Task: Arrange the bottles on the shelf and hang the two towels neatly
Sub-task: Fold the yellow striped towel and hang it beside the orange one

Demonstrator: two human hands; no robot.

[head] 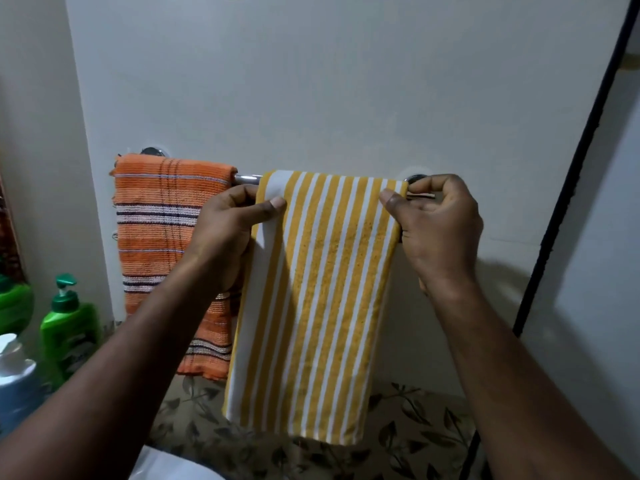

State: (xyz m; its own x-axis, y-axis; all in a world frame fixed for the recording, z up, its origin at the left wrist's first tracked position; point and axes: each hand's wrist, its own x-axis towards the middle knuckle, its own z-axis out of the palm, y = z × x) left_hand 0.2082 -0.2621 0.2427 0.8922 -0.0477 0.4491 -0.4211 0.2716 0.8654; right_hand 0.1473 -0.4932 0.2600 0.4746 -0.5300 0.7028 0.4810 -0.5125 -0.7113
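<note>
Nearest, below-left of the towel bar [246,179]: green pump bottle [67,327] & blue bottle [15,379], close together; shelf not visible. L hand [221,233] pinches the yellow striped towel [318,306] at its left edge just under the bar, thumb on front, fingers curled behind. R hand [440,223] pinches the top right corner by the bar's right mount. Step, prob.: squaring 2nd towel. Next needs edges evened, then release w/o dragging. Towel draped over bar's right half, long axis vertical, stripes running down. Orange towel [166,244] hangs on the left half.
</note>
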